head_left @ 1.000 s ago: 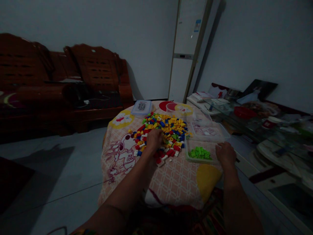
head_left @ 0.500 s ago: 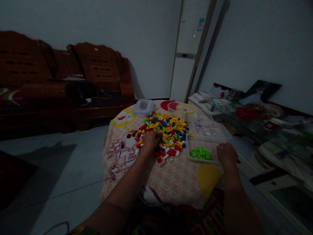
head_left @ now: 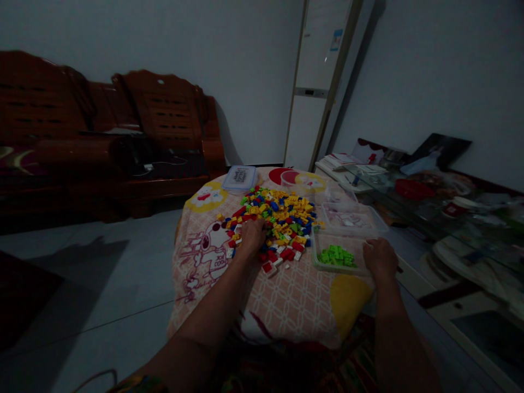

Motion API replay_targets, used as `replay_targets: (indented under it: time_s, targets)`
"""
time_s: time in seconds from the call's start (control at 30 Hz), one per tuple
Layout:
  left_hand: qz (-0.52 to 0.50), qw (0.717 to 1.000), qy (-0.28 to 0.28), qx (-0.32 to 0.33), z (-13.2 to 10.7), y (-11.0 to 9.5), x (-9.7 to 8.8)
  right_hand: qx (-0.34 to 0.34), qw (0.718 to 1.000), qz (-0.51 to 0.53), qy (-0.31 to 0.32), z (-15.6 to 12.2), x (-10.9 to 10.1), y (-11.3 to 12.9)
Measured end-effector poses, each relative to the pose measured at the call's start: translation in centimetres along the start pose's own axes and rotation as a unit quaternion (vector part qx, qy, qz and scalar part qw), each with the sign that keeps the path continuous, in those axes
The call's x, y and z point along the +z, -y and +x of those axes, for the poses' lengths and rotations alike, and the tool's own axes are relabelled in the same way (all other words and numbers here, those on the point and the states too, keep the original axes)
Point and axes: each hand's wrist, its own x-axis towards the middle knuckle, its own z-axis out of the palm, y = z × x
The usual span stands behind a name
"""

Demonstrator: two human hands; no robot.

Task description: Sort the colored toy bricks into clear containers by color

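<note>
A pile of small toy bricks (head_left: 282,218) in red, yellow, blue, green and white lies on a cloth-covered table (head_left: 286,300). My left hand (head_left: 252,234) rests in the near left edge of the pile, fingers curled down among the bricks; what they hold is hidden. My right hand (head_left: 380,259) lies closed at the right end of a clear tray (head_left: 321,266) that holds only green bricks (head_left: 336,255).
A second clear tray (head_left: 370,218) with pale pieces sits behind the green one. A flat lidded box (head_left: 239,178) lies at the table's far edge. A wooden sofa (head_left: 102,142) stands at left, a cluttered glass table (head_left: 442,218) at right.
My left hand slid left and back along the near edge of the pile. The right hand stayed by the green tray. The view shifted slightly.
</note>
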Motion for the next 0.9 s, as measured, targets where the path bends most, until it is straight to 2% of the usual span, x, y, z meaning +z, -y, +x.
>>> replay_targets:
  time_s: [0.1,0.2,0.3,0.37,0.5,0.6,0.73,0.8,0.9]
  targets:
    - [-0.019,1.000,-0.012,0.000,0.0,0.1,0.1,0.002,1.000,0.000,0.006,0.0,-0.1,0.1]
    - [-0.071,0.996,-0.046,0.015,-0.2,-0.2,-0.1,0.004,1.000,-0.004,0.015,0.1,-0.3,0.2]
    - [-0.154,0.985,-0.067,0.051,-0.5,-1.2,-0.2,0.001,1.000,-0.004,0.016,0.1,-0.4,0.2]
    - [-0.207,0.973,-0.061,0.082,-0.9,-2.5,-0.1,0.002,1.000,0.000,0.013,0.1,-0.3,0.1]
    - [-0.281,0.943,-0.021,0.174,-2.2,-5.8,0.6,0.003,1.000,0.001,0.003,0.1,0.1,-0.1]
    - [-0.324,0.909,-0.001,0.263,-3.4,-8.1,1.3,-0.002,1.000,0.004,0.001,0.1,0.4,-0.3]
    - [-0.365,0.861,0.012,0.354,-4.3,-9.7,1.9,0.001,1.000,0.011,0.008,0.1,0.2,-0.2]
    - [-0.353,0.866,0.002,0.354,-4.1,-9.4,1.7,0.006,1.000,0.011,0.008,0.0,0.0,0.0]
    - [-0.301,0.911,-0.031,0.281,-3.0,-7.6,0.7,0.010,1.000,0.004,0.009,0.0,-0.3,0.2]
